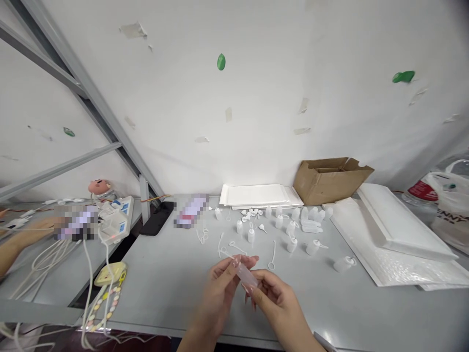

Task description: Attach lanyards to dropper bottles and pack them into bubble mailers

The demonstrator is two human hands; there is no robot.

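Note:
Above the front part of the grey table [157,283], a small translucent white plastic bottle [246,275] lies tilted between my two hands. My left hand [223,283] grips its upper left end, where a thin white strap [227,253] sticks out past the fingertips. The fingers of my right hand [274,298] close round the lower right end. Just beyond my hands lie loose white looped straps [271,265], and further back stand several similar small bottles [251,236], some with straps attached. A cluster of small white caps [252,213] sits behind them.
White padded mailers [403,225] lie at right, beside a cardboard box [330,183] and a plastic bag [452,205]. More flat mailers [252,194] rest by the wall. At left are a phone [191,210], a black slab [157,218], a power strip [119,222], cables and another person's arm [22,239].

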